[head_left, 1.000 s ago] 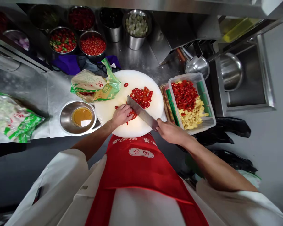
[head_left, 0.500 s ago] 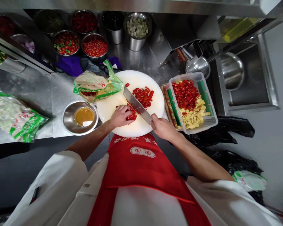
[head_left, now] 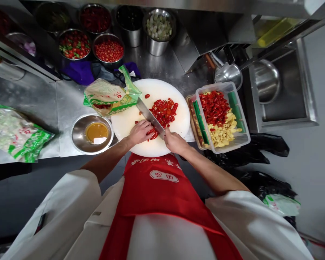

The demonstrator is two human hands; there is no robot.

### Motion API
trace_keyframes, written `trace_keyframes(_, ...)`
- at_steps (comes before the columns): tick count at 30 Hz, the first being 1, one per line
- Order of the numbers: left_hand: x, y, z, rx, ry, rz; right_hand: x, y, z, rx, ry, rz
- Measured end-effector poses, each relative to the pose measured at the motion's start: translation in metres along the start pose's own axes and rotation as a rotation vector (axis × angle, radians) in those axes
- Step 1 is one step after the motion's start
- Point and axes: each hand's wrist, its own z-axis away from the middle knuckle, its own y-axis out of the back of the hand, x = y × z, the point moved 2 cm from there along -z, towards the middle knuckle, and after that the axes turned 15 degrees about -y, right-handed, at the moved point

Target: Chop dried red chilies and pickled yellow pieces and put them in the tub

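My right hand point(head_left: 176, 142) is wrapped round the handle of a broad kitchen knife point(head_left: 151, 117). Its blade slants up and left across the round white cutting board point(head_left: 121, 124). Close to the blade's left side, my left hand point(head_left: 141, 132) has its fingers bent and pressed down on red chili peppers point(head_left: 153, 134); what lies under the fingertips is partly hidden. Chopped red chili point(head_left: 165, 112) is heaped on the blade's other side. An opened green-and-white plastic bag point(head_left: 108, 95) with red chilies inside overlaps the board's upper left edge.
A clear plastic tub point(head_left: 243, 135) of chopped chili and yellowish pieces stands right of the board. To the left is a steel bowl point(head_left: 77, 135) with brown liquid. Several steel pots, including one of cut chilies point(head_left: 108, 50), line the back. A sink point(head_left: 287, 108) is at far right.
The knife and my right hand have shifted left, nearer my left hand. Fewer chilies show beside my left fingers, and the chopped heap reaches closer to the blade.
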Motion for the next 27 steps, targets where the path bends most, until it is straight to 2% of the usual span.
trace_keyframes(2, 0.003, 0.0, 0.0, -0.004, 0.014, -0.009, -0.008, 0.001, -0.014, 0.037, 0.002, -0.008)
trace_keyframes(4, 0.008, 0.002, 0.002, 0.022, 0.045, -0.02, -0.006, 0.005, -0.014, 0.053, -0.002, 0.004)
trace_keyframes(9, 0.024, 0.007, 0.017, 0.16, 0.141, -0.009, 0.02, 0.013, 0.024, 0.09, 0.005, 0.051)
trace_keyframes(11, 0.028, 0.007, 0.022, 0.179, 0.175, -0.022, 0.025, 0.011, 0.038, 0.086, 0.021, 0.074)
trace_keyframes(16, 0.032, -0.003, 0.019, 0.069, 0.186, -0.067, 0.022, 0.003, 0.045, 0.012, 0.029, 0.121)
trace_keyframes(21, 0.034, -0.012, 0.016, 0.062, 0.188, -0.115, 0.035, 0.012, 0.053, -0.039, 0.073, 0.126)
trace_keyframes(24, 0.033, -0.013, 0.017, 0.071, 0.184, -0.11, 0.034, 0.01, 0.046, -0.068, 0.096, 0.114)
trace_keyframes(27, 0.032, -0.013, 0.017, 0.079, 0.181, -0.078, 0.015, 0.001, 0.019, -0.038, 0.063, 0.126)
